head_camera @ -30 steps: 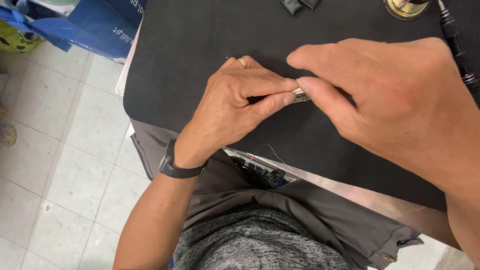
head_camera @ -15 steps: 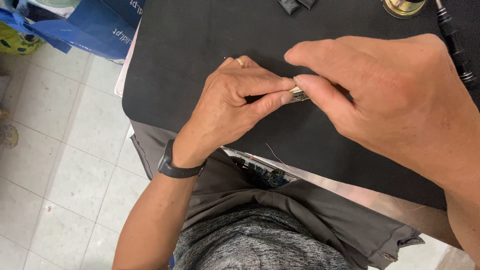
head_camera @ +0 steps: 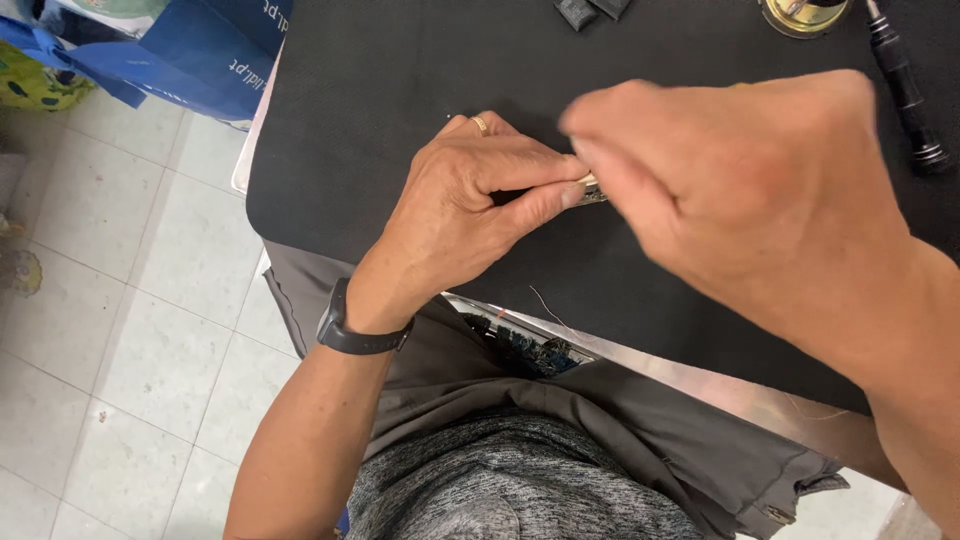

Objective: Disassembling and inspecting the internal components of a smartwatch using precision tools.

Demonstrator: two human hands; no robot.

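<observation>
Small silvery metal piece [head_camera: 592, 188], thin and shiny, was what the work was about, and it sat pinched between both hands just above the black rubbery mat [head_camera: 400, 90] on the table. I saw the left hand [head_camera: 470, 215] curled tight, with its thumb and first finger squeezed on one end of the piece. The right hand [head_camera: 740, 190] was close against it, touching at the fingertips, and it looked a bit blurry. Its fingers seemed to be clamped on the other end of the piece, but most of that end was hidden, so I could not be sure how they held it. I judged that the step in hand was fiddling with the little piece, maybe pulling or turning it, while the left hand kept it steady. I thought the next move would call for a firm grip and a slow, careful pull, because the piece was tiny and could slip and get lost. A black screwdriver-like tool with a ribbed handle [head_camera: 900, 80] and a round brass-coloured dish [head_camera: 800, 15] lay well apart, at the far edge of the mat.
</observation>
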